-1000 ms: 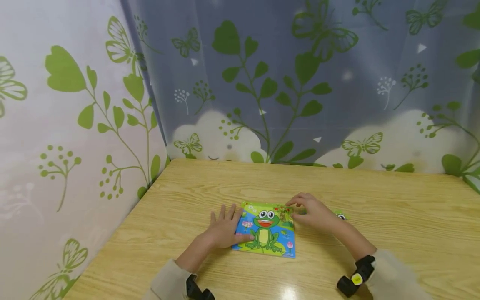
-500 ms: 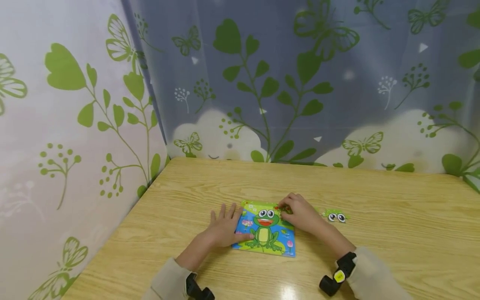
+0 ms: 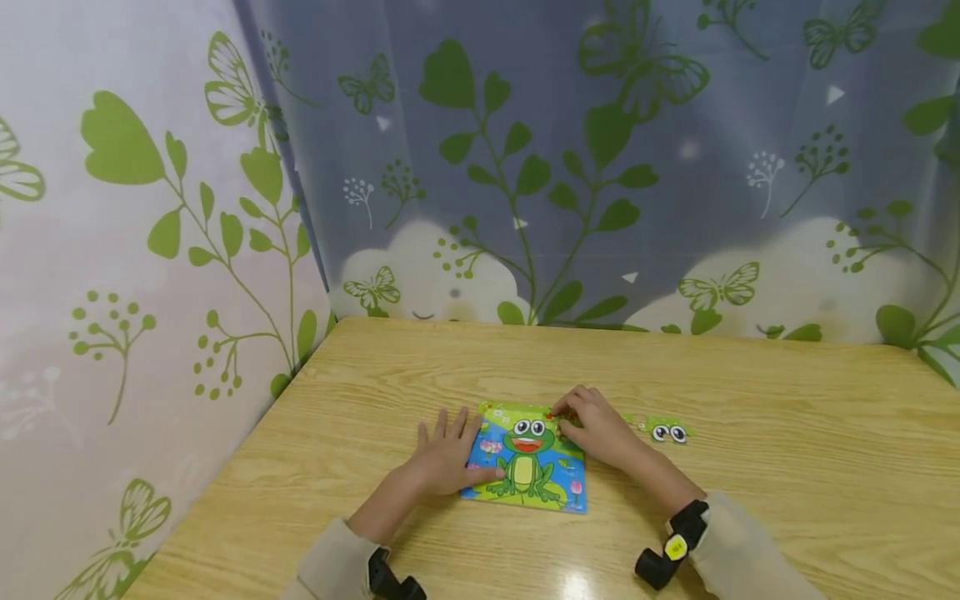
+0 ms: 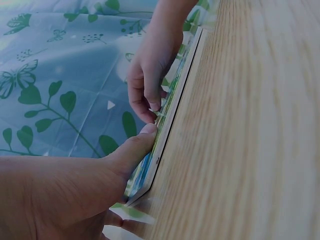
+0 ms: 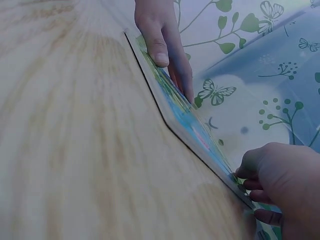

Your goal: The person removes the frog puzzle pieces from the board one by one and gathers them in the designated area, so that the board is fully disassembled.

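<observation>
A square frog puzzle board (image 3: 523,475) lies flat on the table. My left hand (image 3: 442,462) is spread at its left side, with the thumb resting on the picture and the other fingers along the edge. At the upper right corner, my right hand (image 3: 596,429) has thumb and index finger bent close together over the tree part, pinching a small puzzle piece (image 3: 567,420) that they mostly cover. In the left wrist view the left thumb (image 4: 137,145) presses the board's top near its edge. The right wrist view has the right fingers (image 5: 250,175) at the board's rim.
A loose puzzle piece with two frog eyes (image 3: 669,432) lies right of the board, behind the right forearm. The wooden table (image 3: 420,367) meets a leaf-and-butterfly patterned curtain (image 3: 465,167) at the back and another at the left.
My right hand has moved left onto the board's upper right corner, uncovering the frog-eyes piece beside it. It barely moves in the last half second. The left hand stays in place.
</observation>
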Available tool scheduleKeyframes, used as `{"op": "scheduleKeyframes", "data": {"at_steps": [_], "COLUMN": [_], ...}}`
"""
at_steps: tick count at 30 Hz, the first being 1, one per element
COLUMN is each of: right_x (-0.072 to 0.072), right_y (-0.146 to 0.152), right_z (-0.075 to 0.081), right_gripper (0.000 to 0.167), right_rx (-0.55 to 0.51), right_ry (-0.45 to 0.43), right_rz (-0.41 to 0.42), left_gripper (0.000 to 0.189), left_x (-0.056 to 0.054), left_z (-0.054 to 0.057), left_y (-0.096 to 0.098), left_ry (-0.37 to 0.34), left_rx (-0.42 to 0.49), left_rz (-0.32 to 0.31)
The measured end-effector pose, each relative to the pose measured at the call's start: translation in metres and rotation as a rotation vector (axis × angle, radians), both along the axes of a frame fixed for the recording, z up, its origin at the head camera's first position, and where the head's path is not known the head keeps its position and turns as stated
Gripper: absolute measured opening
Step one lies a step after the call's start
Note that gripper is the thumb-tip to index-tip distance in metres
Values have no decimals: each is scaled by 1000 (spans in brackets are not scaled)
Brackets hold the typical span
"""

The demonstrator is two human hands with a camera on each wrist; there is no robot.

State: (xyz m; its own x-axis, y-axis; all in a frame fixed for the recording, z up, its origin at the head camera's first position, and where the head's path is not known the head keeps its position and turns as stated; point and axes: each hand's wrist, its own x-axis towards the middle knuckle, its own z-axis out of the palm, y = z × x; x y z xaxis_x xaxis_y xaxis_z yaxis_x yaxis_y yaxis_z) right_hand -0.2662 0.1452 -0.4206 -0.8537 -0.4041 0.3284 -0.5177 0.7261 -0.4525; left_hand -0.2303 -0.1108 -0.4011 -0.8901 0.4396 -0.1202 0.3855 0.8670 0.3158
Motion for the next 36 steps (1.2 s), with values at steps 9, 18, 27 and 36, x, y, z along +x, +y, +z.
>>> {"op": "scheduleKeyframes", "data": {"at_steps": [9,18,27,36], "right_x": [0,-1,-1,-1], "right_y": [-1,8,21,17], "right_z": [-4,5,15,17], "right_gripper": [9,18,42,45], "right_rx": [-43,-53,28,40], "right_ry": [1,-135,-219,-139], "right_rz": [1,78,221,213], "left_gripper": [90,90,91,90], "left_x": [-1,-2,-3,-3], "left_z": [-2,-3,-2,-2], "left_y": [0,0,1,0], "left_ry": [2,-2,-3,-1], "left_rx": [2,3,10,-4], "left_rz": [2,0,-8,-7]}}
